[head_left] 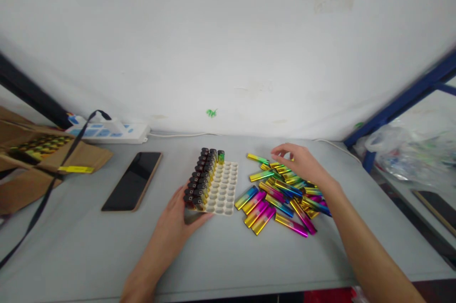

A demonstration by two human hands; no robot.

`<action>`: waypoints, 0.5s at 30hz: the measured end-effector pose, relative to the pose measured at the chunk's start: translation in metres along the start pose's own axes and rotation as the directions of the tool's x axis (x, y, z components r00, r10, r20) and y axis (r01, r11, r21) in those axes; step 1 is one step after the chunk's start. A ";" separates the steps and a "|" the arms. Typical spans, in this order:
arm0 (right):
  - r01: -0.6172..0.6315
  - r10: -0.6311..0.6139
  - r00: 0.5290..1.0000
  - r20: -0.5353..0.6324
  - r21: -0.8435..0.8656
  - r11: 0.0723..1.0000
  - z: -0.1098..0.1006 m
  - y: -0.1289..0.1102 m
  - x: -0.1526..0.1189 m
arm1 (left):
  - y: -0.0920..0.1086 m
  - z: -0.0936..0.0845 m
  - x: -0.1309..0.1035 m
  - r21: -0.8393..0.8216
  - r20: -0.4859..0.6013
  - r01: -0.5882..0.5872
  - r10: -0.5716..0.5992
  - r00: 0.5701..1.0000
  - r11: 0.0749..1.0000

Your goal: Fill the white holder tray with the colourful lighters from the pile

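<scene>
A white tray with round pockets [224,189] lies mid-table. Its left columns hold several tubes with black ends [199,175], standing upright; one green-ended tube [221,156] stands at the far end beside them. My left hand [178,217] grips the tray's near left corner, thumb along the front edge and fingers at the left side. To the right lies a loose pile of shiny lighter-sized tubes [261,220] in gold, pink, blue and green. Over the far side of this pile is my right hand [299,160], its fingers bent and apart, near a green-gold tube [258,158]. No tube shows in it.
A dark phone [132,182] lies left of the tray. Farther left are an opened cardboard box [21,127] with tubes inside, a white power strip [121,133] and a black strap [50,194]. Behind stands a white wall; clear plastic bags [395,146] are at right.
</scene>
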State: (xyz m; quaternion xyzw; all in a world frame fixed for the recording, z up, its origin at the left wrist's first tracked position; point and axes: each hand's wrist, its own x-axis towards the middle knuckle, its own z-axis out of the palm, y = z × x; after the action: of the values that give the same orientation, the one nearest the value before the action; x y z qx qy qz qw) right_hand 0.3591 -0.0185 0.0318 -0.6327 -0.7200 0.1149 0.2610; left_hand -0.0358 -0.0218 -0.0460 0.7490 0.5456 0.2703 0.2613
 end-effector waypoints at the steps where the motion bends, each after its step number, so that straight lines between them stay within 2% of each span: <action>1: 0.006 -0.007 1.000 0.030 0.007 1.000 -0.001 -0.004 -0.006 | 0.001 0.000 0.000 0.000 0.006 0.010 -0.010 1.000 1.000; 4: 0.041 -0.044 0.991 0.128 0.023 0.999 0.000 -0.018 -0.023 | 0.003 -0.002 0.000 0.007 0.027 0.029 -0.029 0.999 1.000; 7: 0.066 -0.072 0.984 0.165 0.044 0.997 0.003 -0.026 -0.038 | 0.004 -0.002 0.001 0.021 0.028 0.034 -0.035 0.999 0.999; 10: 0.049 -0.054 0.990 0.130 0.042 0.998 0.002 -0.024 -0.052 | 0.004 -0.002 0.002 0.030 0.027 0.038 -0.039 0.999 0.999; 15: -0.041 0.042 0.999 0.003 -0.031 0.999 -0.009 -0.002 -0.074 | 0.005 -0.003 0.002 0.038 0.033 0.032 -0.033 0.999 0.999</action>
State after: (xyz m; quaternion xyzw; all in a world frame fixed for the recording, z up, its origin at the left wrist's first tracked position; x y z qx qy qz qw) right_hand 0.3662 -0.0917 0.0234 -0.6513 -0.7088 0.1104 0.2474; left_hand -0.0343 -0.0208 -0.0401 0.7491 0.5583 0.2431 0.2609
